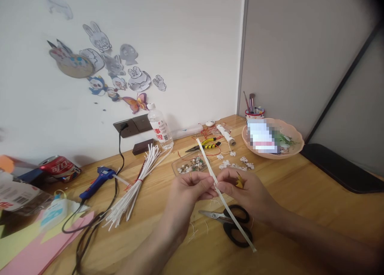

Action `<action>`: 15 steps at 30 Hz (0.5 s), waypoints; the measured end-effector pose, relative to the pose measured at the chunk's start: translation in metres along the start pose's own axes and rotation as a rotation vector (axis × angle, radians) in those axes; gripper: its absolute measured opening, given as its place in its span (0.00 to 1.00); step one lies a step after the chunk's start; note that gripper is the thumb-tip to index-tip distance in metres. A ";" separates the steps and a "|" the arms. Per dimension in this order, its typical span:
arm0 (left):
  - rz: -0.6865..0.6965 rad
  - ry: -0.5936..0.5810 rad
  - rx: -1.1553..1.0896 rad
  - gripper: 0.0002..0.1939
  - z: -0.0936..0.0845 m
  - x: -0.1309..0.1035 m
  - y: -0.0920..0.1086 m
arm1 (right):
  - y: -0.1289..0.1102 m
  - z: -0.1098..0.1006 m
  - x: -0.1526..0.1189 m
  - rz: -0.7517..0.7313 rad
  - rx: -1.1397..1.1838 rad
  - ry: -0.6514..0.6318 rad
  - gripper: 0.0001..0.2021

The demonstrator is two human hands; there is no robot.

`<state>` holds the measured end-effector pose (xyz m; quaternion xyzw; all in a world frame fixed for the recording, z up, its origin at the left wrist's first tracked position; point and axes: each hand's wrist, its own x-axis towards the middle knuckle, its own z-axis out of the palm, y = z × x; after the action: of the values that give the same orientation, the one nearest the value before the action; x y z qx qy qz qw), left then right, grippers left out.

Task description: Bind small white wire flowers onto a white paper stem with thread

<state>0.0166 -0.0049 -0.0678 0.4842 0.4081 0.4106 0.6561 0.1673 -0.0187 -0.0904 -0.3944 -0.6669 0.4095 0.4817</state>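
Observation:
A long, narrow white strip slants between my hands, its upper end pointing at the pliers. My left hand pinches it near its middle with thumb and fingertips. Close beside, my right hand also grips the strip at that spot. A small yellow piece shows among my right fingers; its kind is unclear. Under the hands lie black-handled scissors, blades to the left and crossed by the strip. Behind the hands, a clear tray holds beads, with several small white flower shapes to its right.
A tied bundle of white strips, a blue glue gun with its cord, and coloured paper lie left. Behind are a water bottle and yellow-black pliers. A pink bowl and black case stand right.

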 end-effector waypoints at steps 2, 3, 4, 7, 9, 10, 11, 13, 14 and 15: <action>0.031 0.022 0.043 0.05 0.001 -0.002 0.001 | 0.000 -0.001 0.000 0.022 0.016 -0.006 0.07; 0.043 0.036 0.063 0.04 0.002 -0.002 0.001 | 0.000 -0.002 0.001 0.032 0.023 -0.012 0.07; 0.055 0.051 0.079 0.04 0.002 -0.003 0.002 | -0.001 -0.002 0.002 0.041 0.031 -0.024 0.07; 0.086 0.100 0.136 0.03 0.006 -0.005 0.005 | -0.002 -0.006 0.004 0.051 0.052 -0.076 0.09; 0.098 0.128 0.171 0.03 0.008 -0.006 0.007 | -0.004 -0.009 0.005 0.044 0.060 -0.104 0.09; 0.099 0.136 0.184 0.03 0.008 -0.006 0.008 | -0.005 -0.010 0.005 0.039 0.063 -0.111 0.08; 0.096 0.137 0.191 0.03 0.008 -0.006 0.008 | -0.006 -0.011 0.005 0.030 0.065 -0.114 0.08; 0.091 0.131 0.194 0.03 0.008 -0.007 0.009 | -0.008 -0.011 0.005 0.012 0.067 -0.117 0.08; 0.091 0.129 0.198 0.04 0.007 -0.007 0.009 | -0.008 -0.011 0.005 0.004 0.067 -0.116 0.08; 0.091 0.123 0.206 0.04 0.007 -0.008 0.009 | -0.009 -0.011 0.005 -0.001 0.066 -0.117 0.07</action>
<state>0.0193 -0.0126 -0.0561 0.5409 0.4650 0.4248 0.5575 0.1758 -0.0150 -0.0782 -0.3532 -0.6803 0.4532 0.4550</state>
